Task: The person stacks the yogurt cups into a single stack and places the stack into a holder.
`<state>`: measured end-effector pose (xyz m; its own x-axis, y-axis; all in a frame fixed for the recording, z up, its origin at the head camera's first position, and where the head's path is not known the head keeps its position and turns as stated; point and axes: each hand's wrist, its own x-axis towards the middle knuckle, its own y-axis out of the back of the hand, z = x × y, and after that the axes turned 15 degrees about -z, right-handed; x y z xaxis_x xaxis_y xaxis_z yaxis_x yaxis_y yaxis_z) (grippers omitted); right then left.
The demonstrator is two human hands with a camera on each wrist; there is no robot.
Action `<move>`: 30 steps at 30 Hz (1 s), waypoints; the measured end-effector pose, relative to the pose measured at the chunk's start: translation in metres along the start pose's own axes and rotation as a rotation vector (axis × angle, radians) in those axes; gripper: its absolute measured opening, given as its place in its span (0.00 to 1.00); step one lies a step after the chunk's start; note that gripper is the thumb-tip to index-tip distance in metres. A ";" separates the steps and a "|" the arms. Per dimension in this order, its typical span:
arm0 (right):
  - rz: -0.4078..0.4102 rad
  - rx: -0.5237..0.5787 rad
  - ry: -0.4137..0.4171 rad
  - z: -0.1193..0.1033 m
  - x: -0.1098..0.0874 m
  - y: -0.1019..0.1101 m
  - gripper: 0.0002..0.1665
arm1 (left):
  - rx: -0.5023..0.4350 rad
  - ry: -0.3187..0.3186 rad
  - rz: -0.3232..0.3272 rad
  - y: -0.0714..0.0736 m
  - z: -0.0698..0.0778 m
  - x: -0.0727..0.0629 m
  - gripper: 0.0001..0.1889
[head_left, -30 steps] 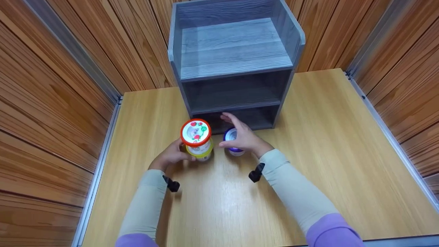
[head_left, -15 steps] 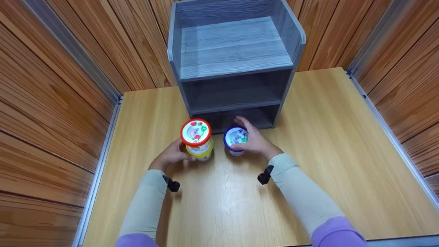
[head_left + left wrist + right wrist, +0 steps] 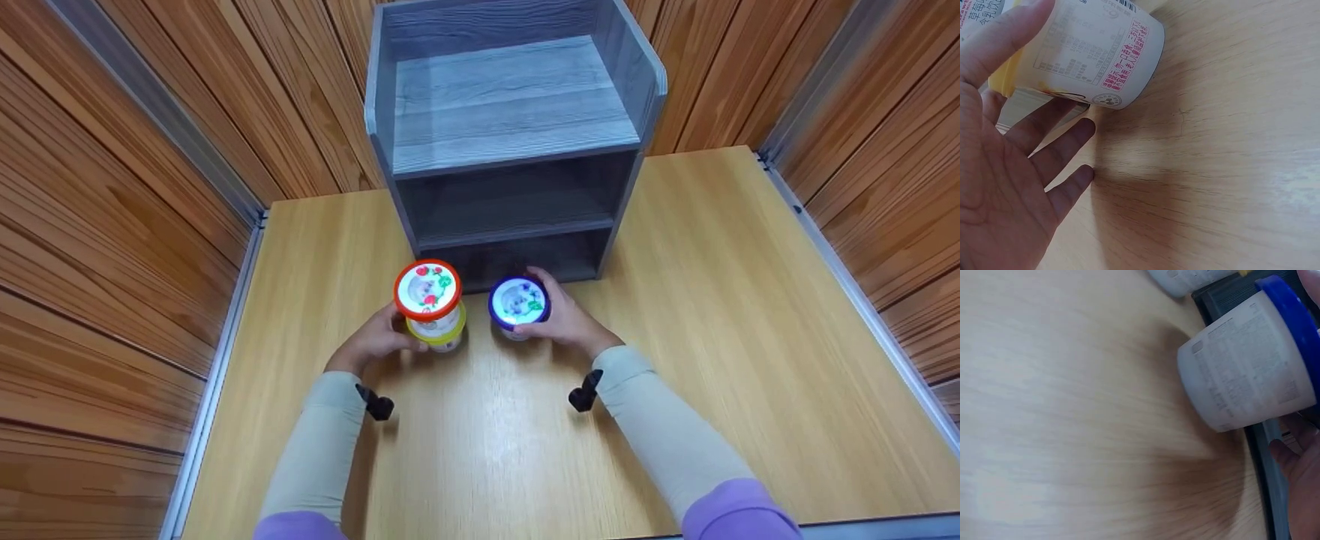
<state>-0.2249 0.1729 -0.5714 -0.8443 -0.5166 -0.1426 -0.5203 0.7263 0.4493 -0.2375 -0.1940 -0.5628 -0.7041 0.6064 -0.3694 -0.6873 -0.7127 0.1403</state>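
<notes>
Two tubs with printed white sides are stacked at the shelf's front left: a red-lidded tub [image 3: 427,290] on top of a yellow-lidded tub [image 3: 448,337]. My left hand [image 3: 377,336] holds the lower one from its left side. In the left wrist view, the thumb lies across the yellow-lidded tub [image 3: 1095,50] near its lid, with other fingers spread beneath. To the right stands a blue-lidded tub [image 3: 517,300]; my right hand [image 3: 571,322] grips it from the right, thumb in front and fingers behind. The right wrist view shows the blue-lidded tub [image 3: 1247,363] close up.
Directly behind the tubs stands a grey wooden shelf unit [image 3: 517,105] with an open top and two lower compartments. Wood-panelled walls [image 3: 112,187] enclose the light wooden table [image 3: 480,450] at the back and both sides.
My right hand has moved right from over the blue-lidded tub to its right side and closed around it, uncovering the lid. The left hand and the stacked tubs have stayed put.
</notes>
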 end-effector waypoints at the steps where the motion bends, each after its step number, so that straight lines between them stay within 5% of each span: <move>1: 0.001 0.007 0.001 0.002 0.000 -0.001 0.70 | -0.002 -0.003 -0.001 -0.001 0.000 0.000 0.45; 30: 0.032 0.095 -0.032 0.012 -0.003 -0.008 0.68 | -0.037 0.023 0.013 -0.002 0.003 -0.002 0.45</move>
<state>-0.2201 0.1741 -0.5853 -0.8634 -0.4790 -0.1584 -0.5018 0.7825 0.3686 -0.2356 -0.1927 -0.5600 -0.7085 0.5888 -0.3891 -0.6706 -0.7334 0.1112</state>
